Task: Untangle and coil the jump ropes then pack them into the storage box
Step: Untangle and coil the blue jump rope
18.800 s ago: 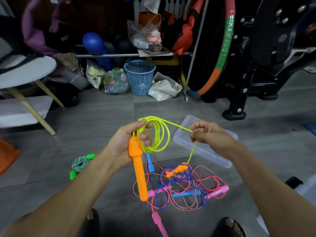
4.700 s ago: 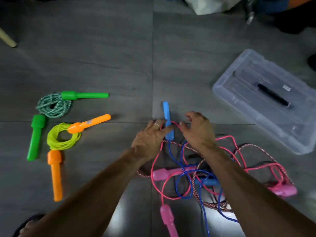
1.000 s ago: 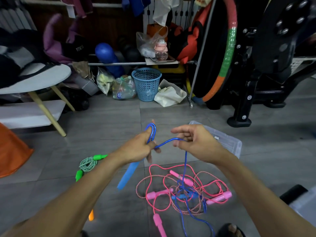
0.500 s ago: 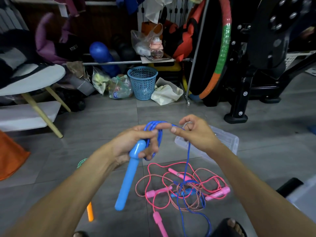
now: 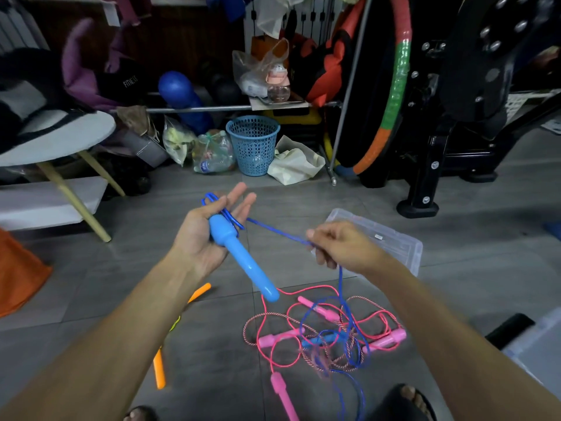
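My left hand (image 5: 206,235) is palm up with its fingers straight. A blue jump rope handle (image 5: 243,262) lies across the palm, and a few loops of its blue cord (image 5: 273,230) hang round the fingers. The cord runs taut to my right hand (image 5: 343,247), which pinches it, then drops to the floor. There it joins a tangle of pink and striped ropes (image 5: 328,338) with pink handles and a second blue handle. The clear storage box (image 5: 394,241) lies on the floor just behind my right hand.
Orange handles (image 5: 159,369) of a coiled yellow rope show under my left forearm. At the back stand a blue basket (image 5: 253,144), bags, a hoop (image 5: 391,95) and a black machine base (image 5: 422,205). A white stool (image 5: 54,141) is left. My sandalled foot (image 5: 403,399) is below.
My left hand has opened its fingers, and the handle now lies across the palm. My right hand has drawn away to the right, and the cord is taut between the hands.
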A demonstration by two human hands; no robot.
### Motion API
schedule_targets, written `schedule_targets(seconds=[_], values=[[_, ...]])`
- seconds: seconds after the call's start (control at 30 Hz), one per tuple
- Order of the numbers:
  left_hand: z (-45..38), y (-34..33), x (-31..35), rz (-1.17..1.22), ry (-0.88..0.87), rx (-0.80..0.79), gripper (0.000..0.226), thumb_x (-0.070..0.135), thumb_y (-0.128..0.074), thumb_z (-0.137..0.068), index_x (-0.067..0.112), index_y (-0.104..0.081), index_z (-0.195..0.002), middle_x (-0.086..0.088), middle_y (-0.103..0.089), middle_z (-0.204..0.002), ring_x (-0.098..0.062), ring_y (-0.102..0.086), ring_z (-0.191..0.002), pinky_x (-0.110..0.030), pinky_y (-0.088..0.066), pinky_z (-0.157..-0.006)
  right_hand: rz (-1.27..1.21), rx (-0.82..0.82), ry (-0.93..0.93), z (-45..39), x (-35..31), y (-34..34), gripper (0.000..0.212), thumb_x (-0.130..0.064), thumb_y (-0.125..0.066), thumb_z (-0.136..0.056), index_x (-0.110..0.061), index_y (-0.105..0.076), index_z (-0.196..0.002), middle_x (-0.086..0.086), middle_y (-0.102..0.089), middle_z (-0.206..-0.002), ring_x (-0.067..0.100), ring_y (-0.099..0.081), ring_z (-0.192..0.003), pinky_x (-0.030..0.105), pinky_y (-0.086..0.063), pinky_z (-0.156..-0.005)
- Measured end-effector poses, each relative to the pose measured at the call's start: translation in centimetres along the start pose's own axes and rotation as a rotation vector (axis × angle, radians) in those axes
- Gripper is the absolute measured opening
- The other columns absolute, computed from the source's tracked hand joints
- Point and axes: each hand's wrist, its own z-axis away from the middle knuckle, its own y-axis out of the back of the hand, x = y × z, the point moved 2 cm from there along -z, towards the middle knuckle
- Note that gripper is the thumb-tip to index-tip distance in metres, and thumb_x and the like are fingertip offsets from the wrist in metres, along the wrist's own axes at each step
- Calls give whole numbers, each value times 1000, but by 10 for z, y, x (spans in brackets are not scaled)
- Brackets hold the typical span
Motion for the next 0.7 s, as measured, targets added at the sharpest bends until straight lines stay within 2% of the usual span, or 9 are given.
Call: schedule_targets(seconds=[0.1, 0.17, 0.27, 0.3, 0.37, 0.47, 0.57, 0.63, 0.7], values=[[-4, 5, 5, -89, -48, 45, 15, 3, -37, -97, 4, -51, -101, -7, -65, -122, -29, -65, -108, -32, -49, -97, 133, -88, -69, 2, 11, -6, 13, -7, -63, -87, -15, -54, -81, -4, -57, -50, 8, -48, -39, 24, -42, -50], [-8, 10, 6, -135, -59, 65, 20, 2, -38, -97, 0, -50, -113, -5, -64, -126, -28, -66, -106, -34, -48, -97, 82, -24, -74, 1, 13, -2, 19, 1, -61, -84, -15, -51, -86, 1, -61, -56, 13, -53, -43, 26, -43, -52], [-8, 12, 1, -221, -72, 72, 29, 0, -36, -97, -1, -44, -125, -5, -64, -124, -26, -68, -103, -35, -50, -91, 127, 56, -50, 1, 17, 2, 14, -7, -62, -86, -14, -56, -76, 4, -63, -59, 18, -53, -48, 28, -44, -53], [-7, 11, -1, -251, -80, 68, 30, -2, -35, -97, 2, -41, -125, -6, -65, -123, -28, -67, -103, -37, -49, -92, 169, 42, -32, 2, 18, 2, 17, -10, -61, -89, -14, -58, -73, 3, -63, -60, 16, -52, -47, 26, -44, -52], [-4, 7, -4, -331, -103, 57, 25, -5, -35, -95, 13, -42, -111, -9, -64, -122, -31, -65, -107, -41, -46, -99, 220, -23, 22, 6, 11, -4, 24, -14, -55, -93, -17, -59, -69, 2, -62, -61, 8, -48, -44, 21, -42, -50], [2, -2, -8, -625, -129, -22, 30, -4, -40, -96, 26, -43, -101, -10, -63, -124, -27, -64, -108, -40, -41, -105, 185, -121, 107, 12, -9, -12, 29, -16, -49, -97, -17, -60, -70, 1, -60, -60, 5, -47, -46, 17, -41, -50], [10, -6, -29, -941, -14, -182, 22, 5, -42, -98, 24, -54, -95, -10, -65, -120, -26, -67, -100, -41, -44, -102, 53, -118, 182, 12, -20, -15, 28, -16, -51, -96, -16, -60, -70, -3, -56, -54, 7, -45, -49, 16, -39, -50], [16, -5, -44, -989, 147, -254, 19, 10, -39, -100, 13, -58, -98, -17, -69, -111, -28, -71, -83, -40, -49, -93, -37, -58, 205, 10, -23, -12, 25, -14, -55, -94, -16, -61, -69, -8, -53, -50, 4, -43, -47, 17, -37, -50], [23, -7, -54, -967, 316, -298, 19, 16, -36, -101, 8, -50, -111, -15, -73, -94, -27, -70, -65, -36, -53, -78, -105, -2, 216, 8, -24, -6, 16, -10, -61, -89, -15, -64, -75, -6, -54, -55, 4, -46, -52, 20, -39, -54]])
